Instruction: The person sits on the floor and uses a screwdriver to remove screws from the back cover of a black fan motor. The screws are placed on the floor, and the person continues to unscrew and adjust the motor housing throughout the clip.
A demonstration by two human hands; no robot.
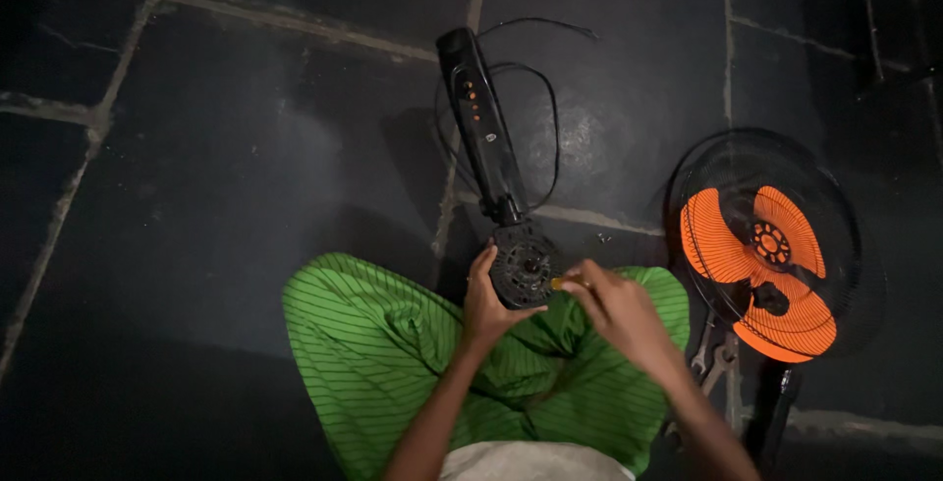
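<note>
A black fan motor housing (526, 265) with a slotted round face rests on my lap, joined to a long black fan body (481, 122) with orange buttons that lies on the floor. My left hand (486, 304) grips the housing's left edge. My right hand (614, 306) pinches a small yellowish tool (558, 283) against the housing's right side; what kind of tool it is cannot be made out.
An orange fan blade (761, 265) lies inside a black wire guard (845, 235) on the right. Pliers and a spanner (715, 358) lie below it. A black cord (550, 117) loops beside the fan body. I sit on dark stone tiles (246, 167), wearing green striped cloth (373, 343).
</note>
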